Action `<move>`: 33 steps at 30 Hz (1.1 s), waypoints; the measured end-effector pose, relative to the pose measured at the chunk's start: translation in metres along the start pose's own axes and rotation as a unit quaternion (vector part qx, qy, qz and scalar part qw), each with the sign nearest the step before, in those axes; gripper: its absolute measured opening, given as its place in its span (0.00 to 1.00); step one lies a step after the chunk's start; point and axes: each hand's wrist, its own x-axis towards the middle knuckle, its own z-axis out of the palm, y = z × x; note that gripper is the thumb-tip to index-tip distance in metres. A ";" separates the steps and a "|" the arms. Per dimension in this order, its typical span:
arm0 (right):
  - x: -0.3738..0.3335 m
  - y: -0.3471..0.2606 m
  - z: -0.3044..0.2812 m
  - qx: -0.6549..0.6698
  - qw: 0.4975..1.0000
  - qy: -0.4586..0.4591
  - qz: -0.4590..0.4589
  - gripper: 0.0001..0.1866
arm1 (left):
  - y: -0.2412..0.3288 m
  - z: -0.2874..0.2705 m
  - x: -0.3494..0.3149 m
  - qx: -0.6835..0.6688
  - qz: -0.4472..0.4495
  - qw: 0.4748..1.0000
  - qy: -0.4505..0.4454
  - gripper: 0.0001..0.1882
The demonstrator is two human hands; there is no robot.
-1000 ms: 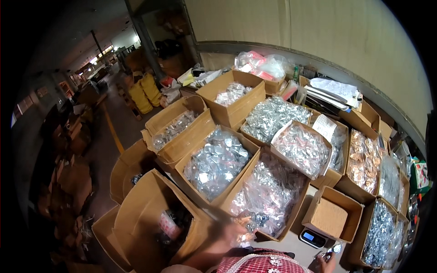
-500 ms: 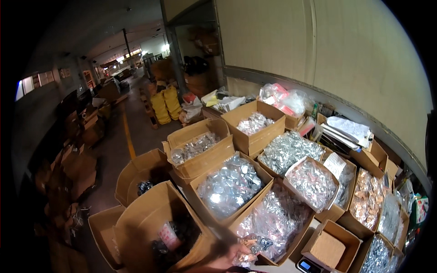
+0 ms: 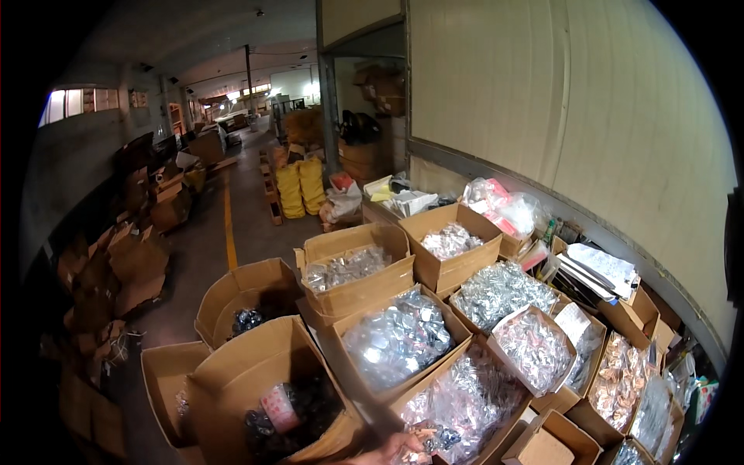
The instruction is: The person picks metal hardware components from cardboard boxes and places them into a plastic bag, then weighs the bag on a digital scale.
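At the bottom edge, my left hand is closed on a few small clear packets with coppery and dark shiny pieces. It is over the near side of a carton of clear packets. Left of the hand stands a tall open carton, with dark bags and a pink-and-white printed roll or packet inside. Behind the hand, another carton holds larger clear bags of round shiny pieces. My right hand is out of view.
More cartons of bagged parts crowd the table: silvery ones, coppery ones and a small carton at the front right. Papers lie by the wall. Yellow sacks stand by the aisle, flattened cardboard at left.
The view has tilted up and turned slightly left, so the cartons sit lower and the scale at the front has left the picture. My left hand keeps hold of the packets.
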 end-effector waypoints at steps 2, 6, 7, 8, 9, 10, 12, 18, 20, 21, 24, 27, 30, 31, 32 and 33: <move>0.000 -0.003 0.001 0.012 1.000 -0.008 0.005 0.20 | -0.001 0.001 -0.003 -0.004 0.007 1.000 0.000 0.33; -0.008 -0.003 -0.005 0.050 0.999 0.005 0.011 0.20 | -0.006 0.001 -0.006 -0.005 0.005 1.000 -0.007 0.33; -0.011 -0.001 -0.008 0.063 0.998 0.011 0.010 0.20 | -0.007 0.002 -0.007 -0.004 0.002 1.000 -0.010 0.34; -0.016 0.001 -0.014 0.080 0.996 0.024 0.006 0.21 | -0.007 0.002 -0.008 -0.006 -0.005 1.000 -0.015 0.34; -0.022 0.004 -0.023 0.098 0.994 0.038 0.001 0.21 | -0.006 0.002 -0.007 -0.009 -0.009 1.000 -0.021 0.34; -0.027 0.008 -0.032 0.116 0.992 0.055 -0.008 0.21 | -0.005 0.002 -0.007 -0.013 -0.013 0.999 -0.029 0.34; -0.045 0.021 -0.057 0.150 0.983 0.103 -0.034 0.21 | -0.007 0.000 -0.009 -0.032 -0.025 0.998 -0.050 0.34; -0.049 0.016 -0.097 0.082 0.965 0.233 -0.091 0.12 | 0.008 -0.023 -0.021 -0.046 0.081 0.995 0.028 0.35; -0.058 0.016 -0.101 0.056 0.950 0.278 -0.131 0.05 | 0.012 -0.043 -0.009 -0.012 0.052 0.996 0.067 0.36; -0.062 0.015 -0.100 0.020 0.941 0.310 -0.137 0.06 | 0.023 -0.064 -0.008 0.199 0.122 0.961 0.145 0.25; -0.059 0.033 -0.122 -0.025 0.938 0.310 -0.154 0.09 | 0.025 0.021 -0.010 0.022 -0.023 0.993 -0.117 0.27; -0.050 0.048 -0.132 -0.063 0.929 0.324 -0.170 0.13 | 0.023 0.008 -0.011 -0.015 -0.020 0.994 -0.109 0.33; -0.042 0.051 -0.132 -0.281 0.870 0.377 -0.146 0.18 | 0.016 0.017 -0.014 -0.023 0.008 0.996 -0.082 0.35; -0.042 0.039 -0.120 -0.364 0.838 0.381 -0.139 0.23 | 0.016 0.018 -0.014 -0.024 0.012 0.996 -0.084 0.34; -0.038 0.030 -0.113 -0.438 0.810 0.376 -0.100 0.27 | 0.016 0.018 -0.014 -0.026 0.016 0.996 -0.087 0.34; -0.033 0.023 -0.107 -0.508 0.777 0.366 -0.061 0.31 | 0.016 0.019 -0.014 -0.027 0.020 0.995 -0.090 0.34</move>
